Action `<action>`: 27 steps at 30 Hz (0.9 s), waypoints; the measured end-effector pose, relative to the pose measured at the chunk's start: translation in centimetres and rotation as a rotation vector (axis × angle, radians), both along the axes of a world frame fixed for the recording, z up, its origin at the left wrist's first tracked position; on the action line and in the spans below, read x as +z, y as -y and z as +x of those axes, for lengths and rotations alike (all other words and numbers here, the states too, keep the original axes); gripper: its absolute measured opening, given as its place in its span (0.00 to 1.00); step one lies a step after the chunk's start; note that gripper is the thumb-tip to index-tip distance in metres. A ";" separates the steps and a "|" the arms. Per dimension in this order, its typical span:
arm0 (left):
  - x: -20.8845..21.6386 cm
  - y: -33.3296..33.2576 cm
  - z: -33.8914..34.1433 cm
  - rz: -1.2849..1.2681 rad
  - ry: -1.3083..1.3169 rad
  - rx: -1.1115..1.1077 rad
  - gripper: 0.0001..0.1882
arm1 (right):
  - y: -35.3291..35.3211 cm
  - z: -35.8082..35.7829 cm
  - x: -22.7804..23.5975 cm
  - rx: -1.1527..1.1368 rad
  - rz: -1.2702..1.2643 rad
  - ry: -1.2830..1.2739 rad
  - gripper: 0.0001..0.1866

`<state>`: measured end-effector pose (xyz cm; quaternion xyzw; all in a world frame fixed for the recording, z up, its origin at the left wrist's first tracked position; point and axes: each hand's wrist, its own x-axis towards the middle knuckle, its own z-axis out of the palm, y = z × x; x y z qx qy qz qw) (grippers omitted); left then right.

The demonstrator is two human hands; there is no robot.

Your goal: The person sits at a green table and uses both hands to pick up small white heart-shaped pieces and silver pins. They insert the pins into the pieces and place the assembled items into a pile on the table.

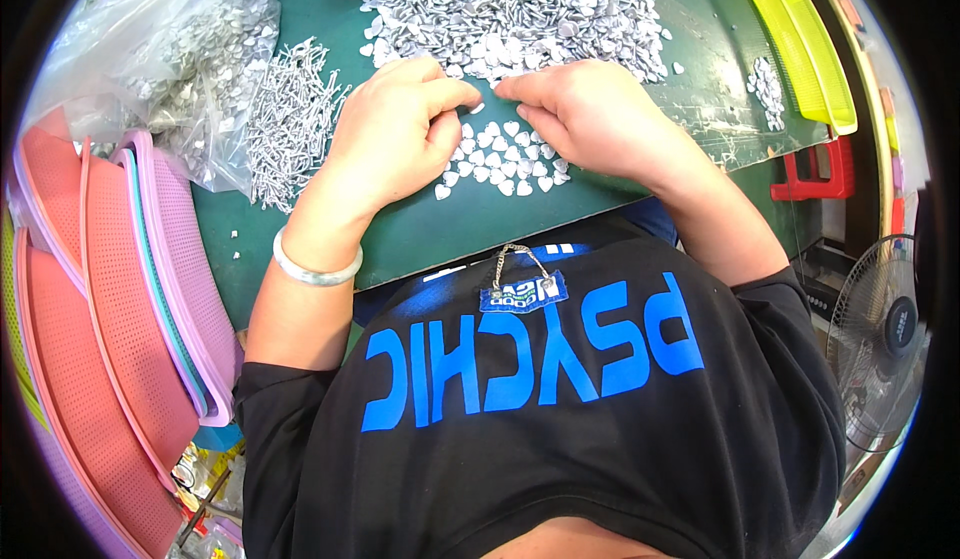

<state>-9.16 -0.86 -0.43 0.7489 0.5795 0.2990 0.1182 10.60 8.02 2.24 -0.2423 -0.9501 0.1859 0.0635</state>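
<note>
Both of my hands rest at the near edge of a large pile of silvery heart-shaped pieces on the green table. My left hand has its index finger stretched out and its thumb apart, with one small pale heart by the fingertip. Opposite it, my right hand points its index finger inward at the pile, the thumb apart below. Neither hand visibly grips anything; the other fingers are partly hidden. Between and below the hands lies a smaller spread of loose hearts, mostly pale side up.
Small metal pins or screws lie heaped left of my left hand, beside a clear plastic bag of similar pieces. Stacked pink and purple baskets crowd the left. At right are a yellow-green basket, a red stool and a fan.
</note>
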 end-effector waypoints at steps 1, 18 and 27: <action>0.1 0.0 -0.1 -0.012 0.012 -0.004 0.10 | 0.0 0.0 0.0 0.020 -0.001 0.018 0.12; 0.0 -0.1 0.8 0.039 -0.014 -0.039 0.14 | -0.4 2.0 -0.1 -0.084 -0.066 -0.073 0.11; -0.3 -0.4 0.0 0.065 0.142 0.050 0.09 | -0.1 -1.0 0.1 0.007 0.075 -0.014 0.08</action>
